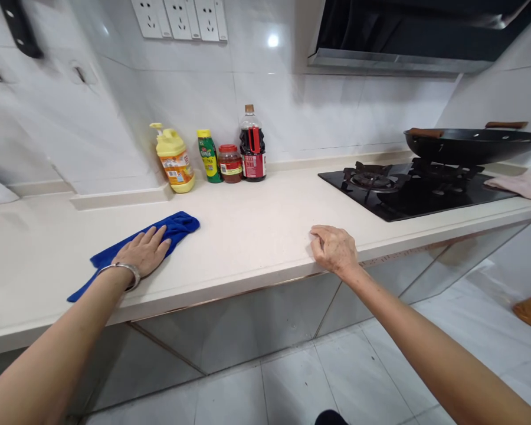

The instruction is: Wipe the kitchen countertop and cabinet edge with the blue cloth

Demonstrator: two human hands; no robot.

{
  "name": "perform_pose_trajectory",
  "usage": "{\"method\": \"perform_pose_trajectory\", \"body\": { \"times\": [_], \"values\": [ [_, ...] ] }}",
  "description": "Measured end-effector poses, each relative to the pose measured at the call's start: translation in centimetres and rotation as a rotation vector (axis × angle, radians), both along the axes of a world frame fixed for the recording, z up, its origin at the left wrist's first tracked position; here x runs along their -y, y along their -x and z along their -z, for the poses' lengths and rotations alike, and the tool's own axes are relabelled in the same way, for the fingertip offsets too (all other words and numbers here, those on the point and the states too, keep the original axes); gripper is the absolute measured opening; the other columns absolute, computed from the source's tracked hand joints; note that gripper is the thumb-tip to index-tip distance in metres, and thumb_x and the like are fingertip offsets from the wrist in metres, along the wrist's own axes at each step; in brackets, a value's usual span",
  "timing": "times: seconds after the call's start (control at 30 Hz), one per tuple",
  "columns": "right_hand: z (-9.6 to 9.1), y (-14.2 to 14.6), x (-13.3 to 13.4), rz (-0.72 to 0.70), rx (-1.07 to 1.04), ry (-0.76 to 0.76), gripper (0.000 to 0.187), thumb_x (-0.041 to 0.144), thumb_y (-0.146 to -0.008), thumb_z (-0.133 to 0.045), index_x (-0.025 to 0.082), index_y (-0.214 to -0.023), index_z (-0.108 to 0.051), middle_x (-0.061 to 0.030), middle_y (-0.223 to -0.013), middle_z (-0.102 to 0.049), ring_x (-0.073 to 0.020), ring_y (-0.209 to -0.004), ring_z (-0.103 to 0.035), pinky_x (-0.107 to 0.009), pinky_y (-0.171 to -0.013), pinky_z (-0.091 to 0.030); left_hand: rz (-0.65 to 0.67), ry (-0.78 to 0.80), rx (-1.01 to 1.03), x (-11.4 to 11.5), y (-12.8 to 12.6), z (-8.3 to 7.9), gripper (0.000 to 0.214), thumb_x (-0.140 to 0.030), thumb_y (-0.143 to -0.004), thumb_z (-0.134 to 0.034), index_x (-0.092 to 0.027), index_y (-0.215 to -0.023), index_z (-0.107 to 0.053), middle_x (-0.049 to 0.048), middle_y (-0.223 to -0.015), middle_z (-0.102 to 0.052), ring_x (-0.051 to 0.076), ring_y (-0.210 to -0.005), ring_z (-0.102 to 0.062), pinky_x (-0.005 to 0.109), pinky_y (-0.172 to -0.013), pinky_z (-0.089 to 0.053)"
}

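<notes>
Cloth [182, 225] beneath flat left hand [142, 255], work seemingly underway; right hand [335, 250] loosely clenched on counter's [248, 236] near side; how much remains, unclear.

Bare forearms [425, 348] and a silver-coloured bangle [135, 276].
The bangle, a shiny, rounded metal band, circles the wrist just behind the left hand [144, 254], its finer detail too small to make out; the right hand [335, 248] and its wrist are bare, and a rounded black tip [330, 418], seemingly of a shoe, shows at the bottom edge of the head view.
</notes>
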State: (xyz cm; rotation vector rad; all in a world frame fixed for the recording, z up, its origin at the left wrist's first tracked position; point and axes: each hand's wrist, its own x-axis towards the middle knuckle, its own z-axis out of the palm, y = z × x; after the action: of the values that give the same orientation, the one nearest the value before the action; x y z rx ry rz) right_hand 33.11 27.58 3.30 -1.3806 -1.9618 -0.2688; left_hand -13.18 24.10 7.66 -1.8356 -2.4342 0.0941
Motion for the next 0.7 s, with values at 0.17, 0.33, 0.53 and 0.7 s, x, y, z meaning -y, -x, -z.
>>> {"method": "perform_pose_trajectory", "body": {
  "times": [0.17,0.33,0.53,0.7],
  "values": [
    [-0.6,0.1,0.2,0.026,0.052,0.085,0.031,0.02,-0.082,-0.048,0.02,-0.096,-0.076,-0.0078,-0.109,-0.076,-0.024,-0.098,-0.066,-0.032,-0.091,-0.045,0.033,-0.011,0.053,-3.8,-6.0,-0.5,0.07,-0.051,-0.102,-0.018,-0.013,-0.161,-0.017,0.016,-0.167,-0.018,0.037,-0.151,-0.023,0.051,-0.124,-0.022],
    [-0.7,0.1,0.2,0.03,0.058,0.108,0.032,0.019,-0.082,-0.048,0.02,-0.098,-0.076,-0.0077,-0.108,-0.075,-0.0245,-0.1,-0.065,-0.033,-0.092,-0.045,0.119,-0.001,0.08,-6.6,-12.0,-0.3,0.071,-0.052,-0.1,-0.017,-0.018,-0.161,-0.018,0.0121,-0.168,-0.017,0.035,-0.153,-0.022,0.051,-0.124,-0.022],
    [-0.4,0.0,0.0,0.022,0.048,0.092,0.032,0.02,-0.083,-0.046,0.019,-0.096,-0.075,-0.0079,-0.105,-0.075,-0.0242,-0.097,-0.066,-0.033,-0.09,-0.045,0.258,0.01,0.09,-6.9,-17.7,-0.1,0.07,-0.053,-0.1,-0.016,-0.02,-0.162,-0.017,0.0097,-0.168,-0.017,0.034,-0.154,-0.019,0.049,-0.126,-0.02],
    [-0.3,0.0,0.0,0.038,0.037,0.101,0.029,0.02,-0.084,-0.047,0.02,-0.096,-0.074,-0.0072,-0.108,-0.075,-0.024,-0.099,-0.066,-0.033,-0.091,-0.043,0.342,0.007,0.098,-5.0,-20.7,0.0,0.069,-0.053,-0.101,-0.017,-0.021,-0.162,-0.018,0.009,-0.169,-0.017,0.033,-0.154,-0.017,0.048,-0.126,-0.018]
  ]
}}
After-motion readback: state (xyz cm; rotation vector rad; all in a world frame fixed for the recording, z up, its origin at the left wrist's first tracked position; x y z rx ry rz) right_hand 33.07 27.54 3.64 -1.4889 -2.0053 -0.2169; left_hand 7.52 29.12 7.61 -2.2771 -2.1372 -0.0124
